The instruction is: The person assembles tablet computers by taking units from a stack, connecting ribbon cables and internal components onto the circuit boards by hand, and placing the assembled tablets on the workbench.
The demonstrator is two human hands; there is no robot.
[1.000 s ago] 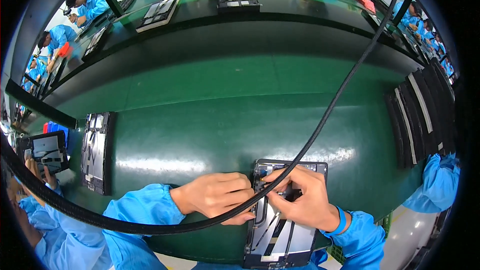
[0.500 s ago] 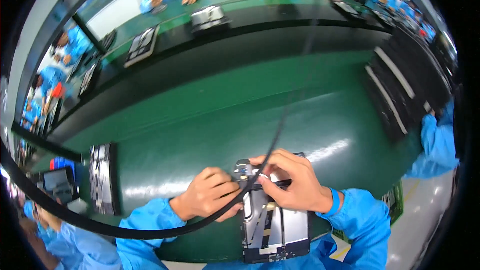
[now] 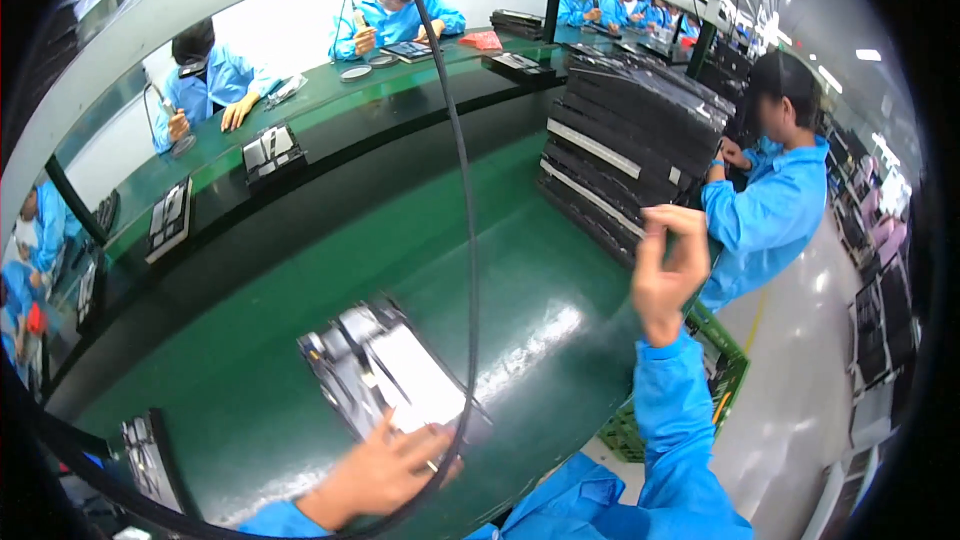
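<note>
An opened tablet-like device (image 3: pixel 410 365), with a silvery plate and dark strips inside, lies tilted on the green bench (image 3: pixel 310 285). At its near edge my left hand (image 3: pixel 385 475) rests with fingers apart, fingertips touching it. Something small and pale shows by those fingers, too small to name. My right hand (image 3: pixel 672 275) is raised off to the right, away from the device, near a tall stack of black trays (image 3: pixel 620 140). Its thumb and fingers are pinched together; whatever is between them, if anything, cannot be made out.
A green plastic crate (image 3: pixel 722 375) stands below the bench's right edge. Beside the stack is a co-worker (image 3: pixel 775 185) in blue. Another opened device (image 3: pixel 150 460) lies at near left; more sit on the dark strip (image 3: pixel 350 165). A black cable (image 3: pixel 468 200) hangs in front.
The view has swung right. My right hand has left the device and risen to the right in a pinch. The device now lies turned, with my left hand at its near edge.
</note>
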